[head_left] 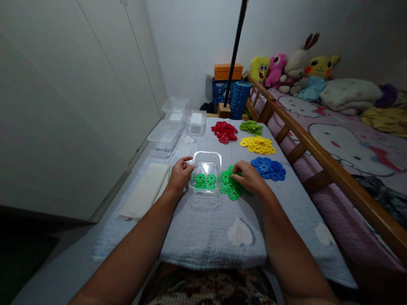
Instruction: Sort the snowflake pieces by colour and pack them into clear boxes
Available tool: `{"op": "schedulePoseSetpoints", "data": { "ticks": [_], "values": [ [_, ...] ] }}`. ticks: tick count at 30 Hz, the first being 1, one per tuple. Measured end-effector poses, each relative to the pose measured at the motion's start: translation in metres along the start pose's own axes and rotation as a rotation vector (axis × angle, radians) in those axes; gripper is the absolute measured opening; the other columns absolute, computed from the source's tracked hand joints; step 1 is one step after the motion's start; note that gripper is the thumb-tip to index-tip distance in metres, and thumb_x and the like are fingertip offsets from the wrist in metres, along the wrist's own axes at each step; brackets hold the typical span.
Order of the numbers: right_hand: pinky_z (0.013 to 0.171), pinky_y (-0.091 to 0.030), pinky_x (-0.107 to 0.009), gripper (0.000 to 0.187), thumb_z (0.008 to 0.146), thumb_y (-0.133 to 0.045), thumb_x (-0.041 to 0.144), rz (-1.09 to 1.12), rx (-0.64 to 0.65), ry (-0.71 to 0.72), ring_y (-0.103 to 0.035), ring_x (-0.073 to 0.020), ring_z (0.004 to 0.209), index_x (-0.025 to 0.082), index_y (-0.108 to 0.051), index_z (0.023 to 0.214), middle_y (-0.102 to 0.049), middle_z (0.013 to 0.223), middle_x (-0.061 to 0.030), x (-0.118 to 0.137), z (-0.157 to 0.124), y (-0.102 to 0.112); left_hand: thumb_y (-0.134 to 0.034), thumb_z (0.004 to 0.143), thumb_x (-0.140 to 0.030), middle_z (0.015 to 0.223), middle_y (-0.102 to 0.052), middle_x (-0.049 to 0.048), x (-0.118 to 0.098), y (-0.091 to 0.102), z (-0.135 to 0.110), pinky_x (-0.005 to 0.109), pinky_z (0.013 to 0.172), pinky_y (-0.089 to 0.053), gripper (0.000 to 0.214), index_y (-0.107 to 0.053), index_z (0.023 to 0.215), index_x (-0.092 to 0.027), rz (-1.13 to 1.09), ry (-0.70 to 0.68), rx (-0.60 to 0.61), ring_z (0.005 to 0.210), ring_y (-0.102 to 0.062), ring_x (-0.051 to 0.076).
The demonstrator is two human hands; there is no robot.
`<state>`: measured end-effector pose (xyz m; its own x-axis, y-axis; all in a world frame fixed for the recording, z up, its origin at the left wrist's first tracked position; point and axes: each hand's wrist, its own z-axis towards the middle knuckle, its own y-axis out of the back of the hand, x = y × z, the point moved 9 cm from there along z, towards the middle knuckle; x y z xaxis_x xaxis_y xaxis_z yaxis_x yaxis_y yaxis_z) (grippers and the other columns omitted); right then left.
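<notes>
A clear plastic container (pixel 206 155) stands in front of me, with several green flower-shaped pieces (pixel 206 181) lying flat in its bottom. My left hand (pixel 180 173) is at its left side, thumb and forefinger closed at the rim. Just right of the container lies a pile of green flower-shaped discs (pixel 228 182). Over that pile is my right hand (pixel 246 174), its fingertips pinched together on a green disc, which they partly cover. Beyond this hand sits a pile of blue flower-shaped discs (pixel 269 168).
Yellow (pixel 258 145), light green (pixel 251 127) and red (pixel 224 131) disc piles lie farther back. Other clear containers (pixel 196 119) and lids (pixel 165 130) stand at the back left. A folded cream cloth (pixel 146 190) lies left. A wooden bed rail (pixel 305 148) runs along the right.
</notes>
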<state>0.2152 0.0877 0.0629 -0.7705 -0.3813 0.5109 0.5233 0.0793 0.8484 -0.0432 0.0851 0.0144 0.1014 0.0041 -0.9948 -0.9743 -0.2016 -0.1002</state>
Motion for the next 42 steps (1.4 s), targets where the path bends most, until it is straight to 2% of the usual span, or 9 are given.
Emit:
{"op": "schedulePoseSetpoints", "data": {
  "ticks": [8,12,16,20,26,29,31,37,42],
  "values": [
    [0.066,-0.041,-0.028,0.015,0.077,-0.066,0.034,0.468,-0.17,-0.114,-0.052,-0.0154,0.068,0.022,-0.057,0.075,-0.057,0.071,0.0022,-0.006,-0.002,0.012,-0.073,0.066,-0.034,0.054,-0.037,-0.0129,-0.002,-0.001,-0.003,0.021,0.046,-0.022,0.048,-0.062,0.109,-0.016,-0.026,0.033,-0.016,0.044,-0.031,0.007],
    [0.066,-0.043,-0.028,0.019,0.077,-0.067,0.039,0.572,-0.275,-0.101,-0.053,-0.0155,0.068,0.022,-0.058,0.077,-0.057,0.071,0.0025,0.01,-0.002,0.012,-0.074,0.066,-0.034,0.054,-0.037,-0.0127,-0.003,-0.001,-0.003,0.021,0.046,-0.021,0.048,-0.061,0.108,-0.016,-0.036,0.031,-0.016,0.044,-0.031,0.006],
    [0.08,-0.047,-0.031,0.01,0.084,-0.063,0.032,0.481,-0.297,-0.011,-0.058,-0.0182,0.081,0.023,-0.061,0.082,-0.065,0.081,-0.0004,0.042,-0.002,0.002,-0.074,0.066,-0.034,0.054,-0.037,-0.0124,-0.001,-0.001,-0.002,0.021,0.046,-0.02,0.048,-0.062,0.109,-0.016,-0.044,0.032,-0.02,0.044,-0.032,0.007],
    [0.098,-0.041,-0.037,0.004,0.088,-0.063,0.023,0.25,-0.222,0.062,-0.059,-0.0215,0.098,0.023,-0.067,0.088,-0.07,0.092,-0.0037,0.069,0.001,-0.015,-0.073,0.066,-0.034,0.054,-0.037,-0.0121,-0.001,-0.002,-0.003,0.021,0.046,-0.02,0.048,-0.063,0.109,-0.016,-0.038,0.031,-0.024,0.044,-0.032,0.007],
    [0.116,-0.021,-0.052,0.013,0.092,-0.062,0.019,0.03,-0.07,0.056,-0.055,-0.0243,0.111,0.025,-0.073,0.095,-0.072,0.1,-0.0052,0.077,0.007,-0.034,-0.072,0.066,-0.034,0.054,-0.037,-0.0122,-0.002,-0.002,-0.003,0.021,0.046,-0.02,0.048,-0.063,0.11,-0.016,-0.024,0.027,-0.022,0.044,-0.029,0.007],
    [0.119,-0.01,-0.059,0.018,0.095,-0.057,0.019,-0.024,-0.044,0.069,-0.054,-0.0252,0.116,0.026,-0.074,0.097,-0.073,0.102,-0.0049,0.077,0.008,-0.037,-0.073,0.067,-0.034,0.054,-0.036,-0.0124,-0.001,-0.003,-0.002,0.021,0.046,-0.021,0.048,-0.063,0.111,-0.016,-0.022,0.019,-0.011,0.045,-0.029,0.006],
    [0.119,-0.008,-0.061,0.021,0.095,-0.055,0.019,-0.051,-0.042,0.074,-0.053,-0.0258,0.117,0.026,-0.074,0.097,-0.073,0.104,-0.0053,0.077,0.007,-0.038,-0.073,0.068,-0.034,0.054,-0.036,-0.0123,-0.001,-0.003,-0.002,0.021,0.047,-0.021,0.048,-0.063,0.111,-0.016,-0.023,0.015,-0.012,0.045,-0.029,0.007],
    [0.118,-0.014,-0.057,0.021,0.095,-0.054,0.019,-0.042,-0.108,0.099,-0.051,-0.0275,0.123,0.027,-0.073,0.1,-0.074,0.114,-0.0058,0.074,0.005,-0.027,-0.074,0.067,-0.034,0.055,-0.037,-0.0118,-0.002,-0.003,-0.003,0.021,0.047,-0.021,0.047,-0.064,0.109,-0.017,-0.033,0.019,-0.021,0.045,-0.03,0.007],
    [0.108,-0.03,-0.045,0.019,0.093,-0.055,0.02,-0.022,-0.258,0.021,-0.053,-0.0273,0.119,0.022,-0.072,0.101,-0.071,0.122,-0.0089,0.038,0.003,0.005,-0.073,0.066,-0.033,0.055,-0.038,-0.0118,-0.001,-0.003,-0.003,0.022,0.047,-0.02,0.048,-0.064,0.109,-0.017,-0.034,0.027,-0.023,0.045,-0.028,0.007]
  ]
}}
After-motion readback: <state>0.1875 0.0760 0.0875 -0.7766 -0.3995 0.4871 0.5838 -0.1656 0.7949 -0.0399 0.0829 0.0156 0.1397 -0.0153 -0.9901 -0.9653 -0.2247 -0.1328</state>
